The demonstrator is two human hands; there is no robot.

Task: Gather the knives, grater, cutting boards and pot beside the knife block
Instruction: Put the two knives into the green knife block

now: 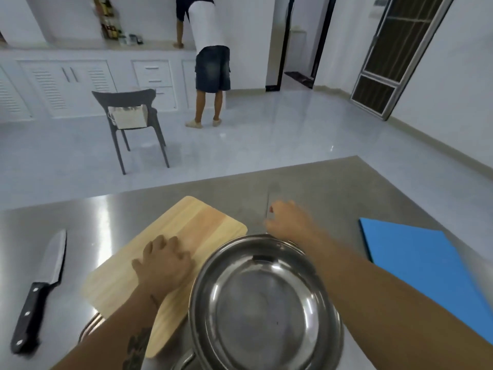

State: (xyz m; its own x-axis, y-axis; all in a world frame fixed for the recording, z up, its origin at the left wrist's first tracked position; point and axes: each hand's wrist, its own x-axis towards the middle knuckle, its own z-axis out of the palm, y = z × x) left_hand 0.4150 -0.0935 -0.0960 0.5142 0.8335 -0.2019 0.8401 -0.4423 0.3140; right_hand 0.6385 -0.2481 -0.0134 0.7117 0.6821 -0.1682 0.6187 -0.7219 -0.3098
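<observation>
A steel pot (266, 311) stands at the near edge of the steel table (333, 188). Left of it lies a wooden cutting board (192, 222), and my left hand (162, 263) rests flat on that board. Beyond the pot, my right hand (288, 220) is blurred and curled around a thin knife (267, 201) whose blade points away from me. A black-handled knife (40, 289) lies at the far left of the table. A blue cutting board (421, 263) lies at the right. No knife block or grater is in view.
A curved steel item (89, 327) peeks out under the wooden board's near corner. Past the table's far edge stand a grey chair (130, 116) and a person (210, 62) bent at a white counter. A doorway (298, 41) opens at the back right.
</observation>
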